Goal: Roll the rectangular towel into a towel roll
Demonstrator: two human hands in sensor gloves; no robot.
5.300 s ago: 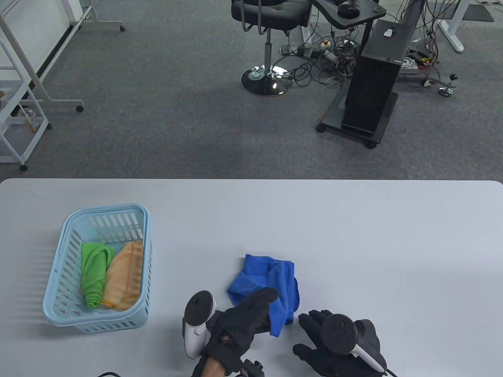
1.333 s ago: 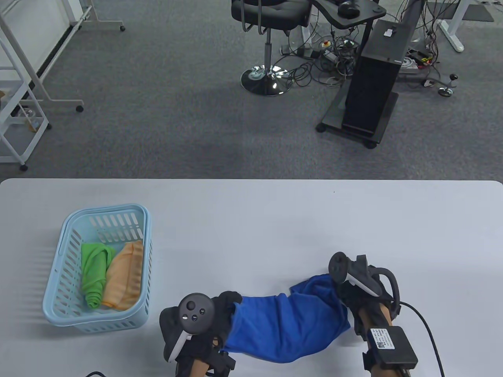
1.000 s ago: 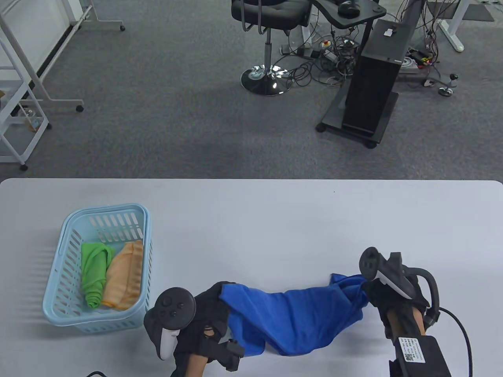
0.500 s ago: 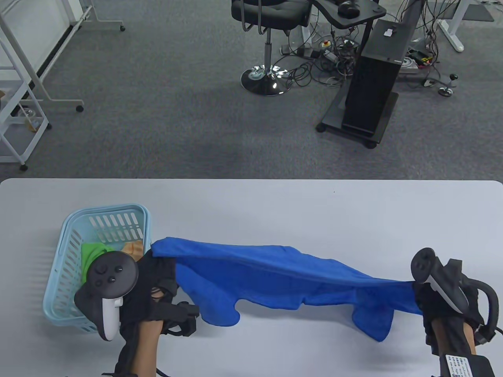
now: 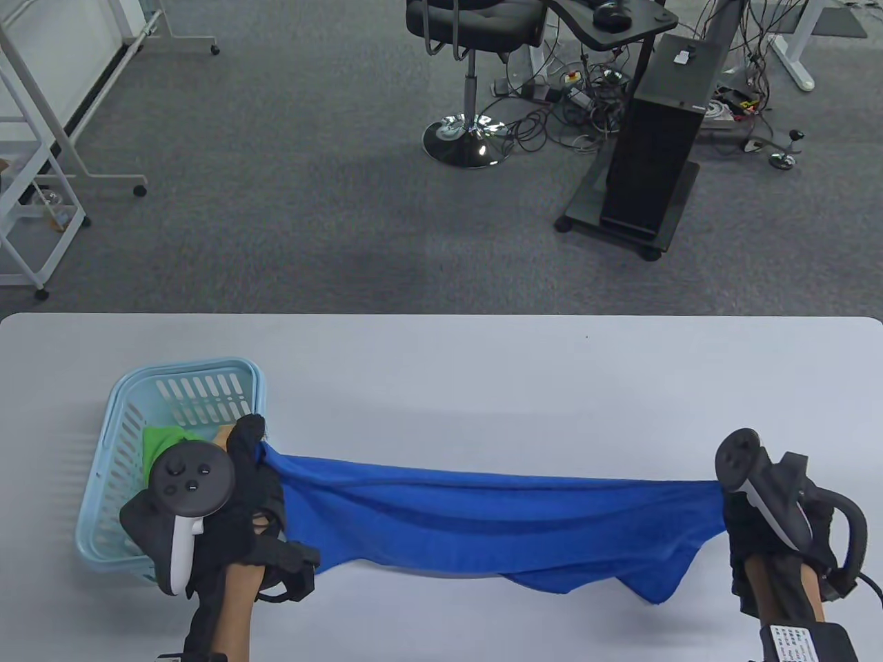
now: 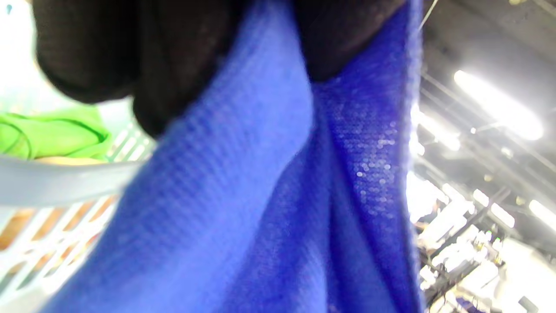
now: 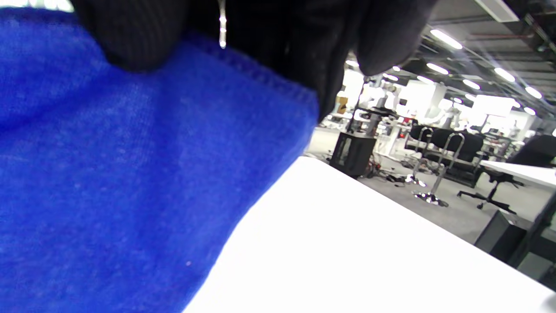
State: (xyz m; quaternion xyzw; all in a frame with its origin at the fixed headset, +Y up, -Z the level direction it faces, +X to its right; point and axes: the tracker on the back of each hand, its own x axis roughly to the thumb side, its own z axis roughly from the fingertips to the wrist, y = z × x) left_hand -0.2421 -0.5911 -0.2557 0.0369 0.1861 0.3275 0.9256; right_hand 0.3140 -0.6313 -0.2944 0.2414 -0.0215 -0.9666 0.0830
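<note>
A blue rectangular towel (image 5: 497, 524) hangs stretched wide between my two hands over the near part of the white table (image 5: 483, 379). My left hand (image 5: 252, 469) grips its left end beside the basket; the wrist view shows the dark fingers (image 6: 173, 65) pinching the blue cloth (image 6: 260, 195). My right hand (image 5: 735, 507) grips the right end; its fingers (image 7: 260, 39) clamp the hemmed edge of the towel (image 7: 108, 174). The lower edge sags, with a loose flap toward the right.
A light blue plastic basket (image 5: 117, 414) stands at the left, partly behind my left hand, holding a rolled green towel (image 5: 162, 438) and an orange one. It shows in the left wrist view too (image 6: 52, 182). Beyond the table are grey carpet, an office chair (image 5: 476, 27) and a black stand (image 5: 655, 152).
From a crumpled heap, both hands took hold of the towel and pulled apart. In the last half second the left end dropped and the towel drew taut and level.
</note>
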